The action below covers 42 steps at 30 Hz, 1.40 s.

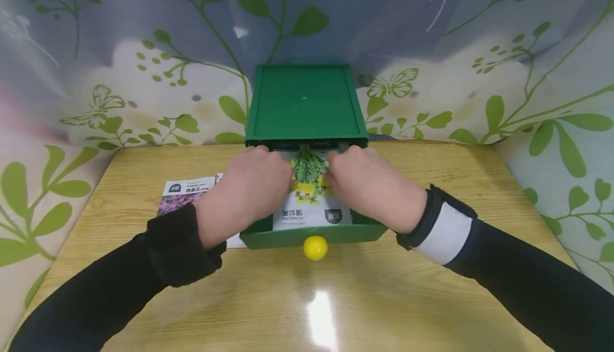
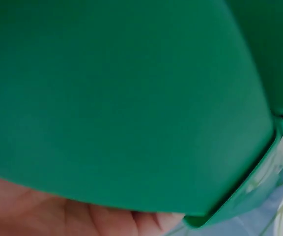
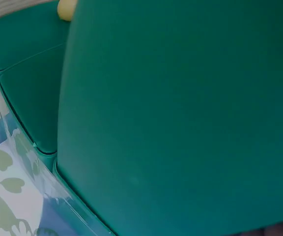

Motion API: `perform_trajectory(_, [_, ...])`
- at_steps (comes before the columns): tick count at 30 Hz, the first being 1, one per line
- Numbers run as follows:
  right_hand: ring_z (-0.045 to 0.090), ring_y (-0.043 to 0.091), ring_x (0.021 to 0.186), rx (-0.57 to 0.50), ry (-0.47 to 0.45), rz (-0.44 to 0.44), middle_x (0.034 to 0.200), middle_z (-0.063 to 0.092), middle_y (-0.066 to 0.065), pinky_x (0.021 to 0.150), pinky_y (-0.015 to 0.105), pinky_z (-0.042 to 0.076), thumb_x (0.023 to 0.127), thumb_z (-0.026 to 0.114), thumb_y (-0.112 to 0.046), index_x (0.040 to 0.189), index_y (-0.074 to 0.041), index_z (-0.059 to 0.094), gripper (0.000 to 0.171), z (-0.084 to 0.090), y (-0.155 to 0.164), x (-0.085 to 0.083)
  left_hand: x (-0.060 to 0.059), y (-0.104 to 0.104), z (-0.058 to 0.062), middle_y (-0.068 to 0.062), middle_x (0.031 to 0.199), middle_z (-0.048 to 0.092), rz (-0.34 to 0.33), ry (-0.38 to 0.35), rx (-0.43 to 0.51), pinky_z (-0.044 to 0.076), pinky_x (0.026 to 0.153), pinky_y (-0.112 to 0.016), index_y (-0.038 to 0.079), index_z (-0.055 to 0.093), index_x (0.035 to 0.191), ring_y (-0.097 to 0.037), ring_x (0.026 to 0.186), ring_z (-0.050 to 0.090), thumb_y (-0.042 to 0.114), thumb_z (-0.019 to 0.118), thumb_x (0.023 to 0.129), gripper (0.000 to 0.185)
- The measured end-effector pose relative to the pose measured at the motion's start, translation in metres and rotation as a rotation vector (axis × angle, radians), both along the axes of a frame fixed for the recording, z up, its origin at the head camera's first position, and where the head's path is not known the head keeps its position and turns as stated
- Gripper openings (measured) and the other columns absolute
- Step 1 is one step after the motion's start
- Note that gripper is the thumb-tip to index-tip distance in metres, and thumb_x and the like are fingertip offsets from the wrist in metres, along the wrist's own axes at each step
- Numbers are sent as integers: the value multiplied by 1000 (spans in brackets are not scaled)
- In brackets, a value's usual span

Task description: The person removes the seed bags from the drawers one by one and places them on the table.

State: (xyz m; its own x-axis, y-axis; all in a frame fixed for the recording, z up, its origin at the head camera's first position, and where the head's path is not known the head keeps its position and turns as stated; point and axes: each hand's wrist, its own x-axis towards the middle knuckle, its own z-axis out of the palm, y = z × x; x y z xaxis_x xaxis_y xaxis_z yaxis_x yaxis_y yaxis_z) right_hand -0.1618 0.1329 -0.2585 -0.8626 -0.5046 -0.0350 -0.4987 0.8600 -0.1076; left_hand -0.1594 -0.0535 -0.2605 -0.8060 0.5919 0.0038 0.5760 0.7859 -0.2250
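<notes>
A green drawer box (image 1: 305,101) stands at the back of the wooden table, its drawer (image 1: 345,233) pulled out toward me, with a yellow knob (image 1: 315,247) on the front. A seed packet (image 1: 310,202) showing yellow flowers lies in the drawer. My left hand (image 1: 266,168) grips the packet's left side and my right hand (image 1: 350,168) its right side. Both have their fingers curled down near the box mouth, fingertips hidden. The left wrist view shows green plastic (image 2: 131,98) above my hand (image 2: 58,216). The right wrist view shows green plastic (image 3: 181,123) and the knob (image 3: 66,8).
A second packet (image 1: 184,194) with purple flowers lies flat on the table (image 1: 307,298), left of the drawer and partly under my left wrist. A leaf-patterned curtain (image 1: 479,74) hangs behind and on both sides of the table.
</notes>
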Motion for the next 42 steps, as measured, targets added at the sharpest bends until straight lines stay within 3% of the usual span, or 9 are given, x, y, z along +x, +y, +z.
perform_trajectory(7, [54, 18, 50, 11, -8, 5, 66, 55, 8, 43, 27, 43, 99, 63, -16, 102, -2, 65, 15, -3, 1, -2, -11, -1, 0, -5, 59, 52, 35, -112, 175, 49, 57, -35, 9, 59, 71, -22, 59, 56, 27, 64, 98, 33])
perform_trajectory(11, [55, 19, 54, -20, 1, -11, 67, 55, 9, 46, 28, 44, 98, 64, -15, 103, -2, 65, 14, -4, 2, -3, -13, -1, 0, -6, 62, 53, 58, -102, 231, 51, 59, -37, 6, 62, 75, -23, 61, 58, 26, 66, 97, 29])
perform_trajectory(15, [56, 19, 58, -59, 33, -23, 68, 56, 8, 48, 29, 45, 97, 65, -14, 92, -3, 66, 11, -6, 2, -4, -13, -2, 1, -6, 65, 55, 76, -98, 237, 52, 59, -39, 6, 64, 78, -25, 64, 60, 26, 66, 97, 27])
perform_trajectory(20, [59, 23, 74, -115, 51, -9, 80, 64, 9, 60, 34, 50, 95, 68, -12, 94, -2, 74, 12, -7, 5, -7, -13, -2, 0, -6, 66, 55, 89, -92, 239, 51, 56, -38, 6, 65, 82, -24, 62, 59, 26, 67, 96, 25])
perform_trajectory(24, [63, 27, 89, -168, -4, -14, 98, 69, 13, 73, 38, 53, 94, 70, -15, 106, -1, 75, 19, -4, 9, -10, -13, -2, 0, -5, 64, 54, 112, -87, 256, 49, 52, -37, 6, 64, 85, -23, 59, 57, 28, 67, 96, 24])
perform_trajectory(29, [66, 25, 93, -220, -83, -57, 105, 71, 11, 80, 39, 53, 93, 72, -17, 110, -3, 75, 23, 1, 12, -12, -12, -4, 1, -6, 63, 53, 143, -73, 294, 46, 49, -35, 7, 62, 85, -23, 56, 55, 28, 69, 96, 25])
perform_trajectory(37, [65, 18, 81, -395, -192, -129, 102, 73, 4, 72, 37, 50, 91, 74, -22, 110, -7, 76, 24, 7, 20, -14, -12, -13, 12, -8, 84, 67, 228, -119, 397, 48, 54, -34, 6, 66, 94, -25, 63, 58, 13, 68, 93, 7])
perform_trajectory(42, [65, 18, 85, -475, -270, -173, 103, 72, 2, 75, 38, 50, 90, 74, -26, 111, -11, 76, 26, 11, 26, -14, -15, -22, 16, -7, 81, 65, 227, -205, 515, 48, 63, -34, 5, 67, 92, -24, 68, 58, 10, 66, 93, 6])
